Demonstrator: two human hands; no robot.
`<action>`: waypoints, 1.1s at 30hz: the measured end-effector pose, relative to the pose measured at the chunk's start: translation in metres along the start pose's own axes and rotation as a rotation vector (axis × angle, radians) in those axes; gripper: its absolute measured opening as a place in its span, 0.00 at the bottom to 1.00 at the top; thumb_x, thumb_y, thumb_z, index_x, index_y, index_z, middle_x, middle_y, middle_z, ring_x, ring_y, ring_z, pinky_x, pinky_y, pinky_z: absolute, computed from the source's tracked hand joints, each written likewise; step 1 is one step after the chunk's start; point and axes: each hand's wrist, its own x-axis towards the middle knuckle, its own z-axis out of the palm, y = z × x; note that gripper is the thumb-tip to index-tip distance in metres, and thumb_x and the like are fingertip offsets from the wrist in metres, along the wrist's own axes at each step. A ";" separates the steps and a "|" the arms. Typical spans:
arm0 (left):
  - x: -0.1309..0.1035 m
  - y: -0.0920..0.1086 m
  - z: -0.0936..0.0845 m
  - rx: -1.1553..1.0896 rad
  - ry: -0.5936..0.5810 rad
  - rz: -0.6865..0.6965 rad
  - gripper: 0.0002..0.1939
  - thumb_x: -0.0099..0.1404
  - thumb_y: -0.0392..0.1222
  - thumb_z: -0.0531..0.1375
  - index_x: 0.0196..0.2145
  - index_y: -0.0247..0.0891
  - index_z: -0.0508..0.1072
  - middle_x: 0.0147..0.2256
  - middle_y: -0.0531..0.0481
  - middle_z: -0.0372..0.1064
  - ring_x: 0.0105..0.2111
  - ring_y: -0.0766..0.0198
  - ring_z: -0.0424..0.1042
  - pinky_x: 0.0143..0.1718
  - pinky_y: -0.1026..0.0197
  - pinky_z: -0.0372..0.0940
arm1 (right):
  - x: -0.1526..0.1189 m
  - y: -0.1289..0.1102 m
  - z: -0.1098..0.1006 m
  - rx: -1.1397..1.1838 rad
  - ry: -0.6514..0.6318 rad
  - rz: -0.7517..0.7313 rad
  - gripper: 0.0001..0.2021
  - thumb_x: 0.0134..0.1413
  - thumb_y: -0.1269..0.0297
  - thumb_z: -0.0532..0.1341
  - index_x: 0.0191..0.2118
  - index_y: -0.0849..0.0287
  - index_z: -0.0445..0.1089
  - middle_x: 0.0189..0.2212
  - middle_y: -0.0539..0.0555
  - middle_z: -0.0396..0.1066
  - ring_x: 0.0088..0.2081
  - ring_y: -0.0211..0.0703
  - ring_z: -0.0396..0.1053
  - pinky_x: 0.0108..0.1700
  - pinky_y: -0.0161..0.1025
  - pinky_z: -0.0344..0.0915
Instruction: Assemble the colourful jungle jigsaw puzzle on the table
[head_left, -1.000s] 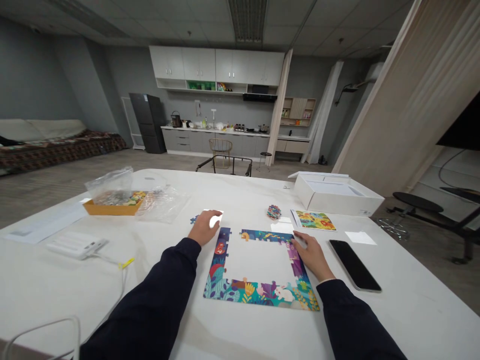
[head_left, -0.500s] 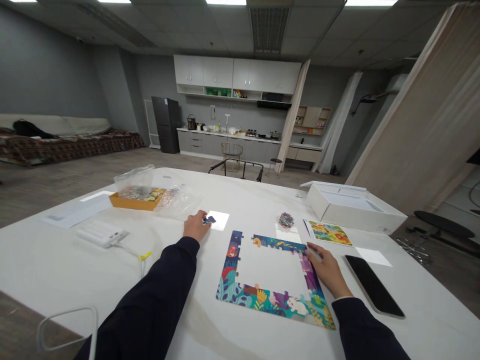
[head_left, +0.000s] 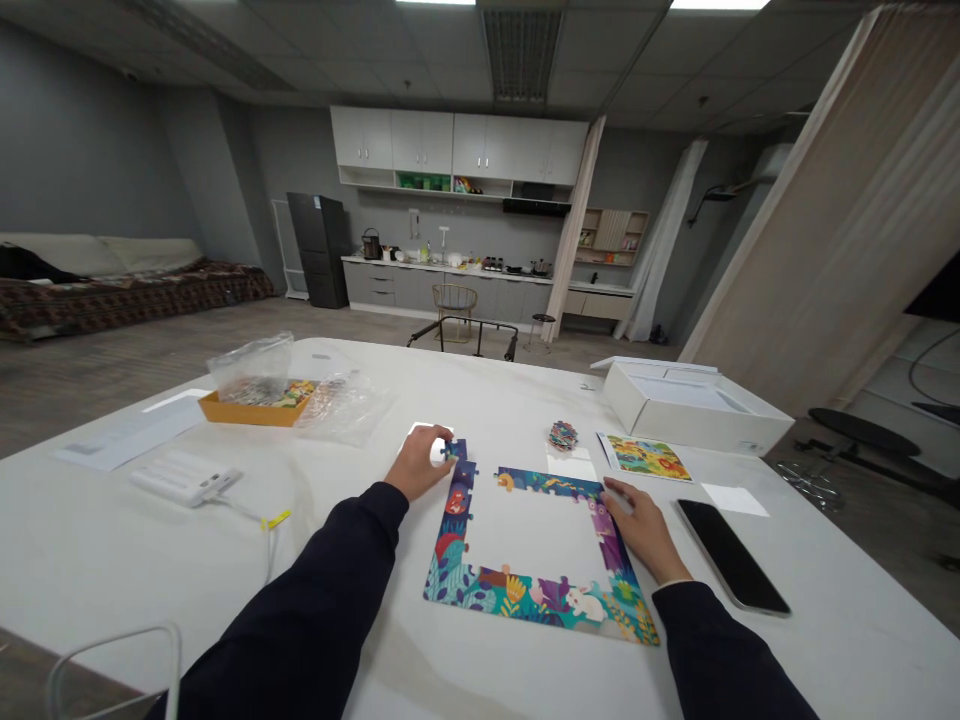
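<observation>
A colourful jigsaw puzzle border (head_left: 517, 598) lies on the white table, its middle bare and a gap in its top edge near the upper left. Pinched between the thumb and fingers of my left hand (head_left: 422, 462) is a dark blue puzzle piece (head_left: 456, 449), just above the border's top left corner. My right hand (head_left: 643, 525) rests at the upper right corner of the border, fingers stretched out and touching its edge. Beyond the border sits a small stack of puzzle pieces (head_left: 562, 435).
A picture card (head_left: 649, 457) and a white box (head_left: 690, 408) are at the right, with a black phone (head_left: 731, 555) nearer. At the left are an orange tray (head_left: 251, 410) of pieces, a plastic bag (head_left: 349, 408), and a white power bank (head_left: 187, 478) with a cable.
My left hand has moved right with the puzzle piece, from the table at the left to the border's top left corner. My right hand stays at the border; the view has shifted slightly.
</observation>
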 end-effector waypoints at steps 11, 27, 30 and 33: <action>-0.001 0.042 0.040 0.007 -0.198 -0.003 0.15 0.60 0.34 0.63 0.45 0.44 0.73 0.43 0.46 0.74 0.52 0.49 0.67 0.54 0.45 0.65 | 0.000 0.004 0.002 -0.033 0.002 -0.038 0.25 0.58 0.48 0.59 0.54 0.59 0.77 0.51 0.61 0.78 0.54 0.59 0.72 0.59 0.56 0.66; -0.001 0.046 0.037 -0.092 -0.182 0.130 0.18 0.61 0.33 0.63 0.49 0.42 0.71 0.47 0.45 0.72 0.50 0.51 0.71 0.56 0.48 0.67 | 0.000 0.001 0.001 -0.043 0.005 -0.047 0.26 0.58 0.47 0.58 0.53 0.59 0.77 0.51 0.61 0.78 0.53 0.59 0.72 0.58 0.56 0.67; 0.000 0.048 0.033 -0.143 -0.185 0.169 0.20 0.62 0.32 0.61 0.52 0.42 0.69 0.49 0.44 0.71 0.51 0.54 0.71 0.56 0.51 0.68 | -0.001 0.002 0.001 -0.049 0.000 -0.044 0.26 0.59 0.47 0.57 0.54 0.60 0.77 0.51 0.61 0.78 0.54 0.59 0.72 0.58 0.56 0.66; 0.000 0.048 0.032 -0.147 -0.179 0.150 0.21 0.63 0.32 0.61 0.53 0.42 0.68 0.49 0.45 0.71 0.49 0.56 0.73 0.54 0.53 0.70 | 0.000 0.003 0.002 -0.046 -0.009 -0.046 0.26 0.59 0.48 0.58 0.55 0.60 0.76 0.51 0.61 0.78 0.54 0.59 0.71 0.59 0.55 0.66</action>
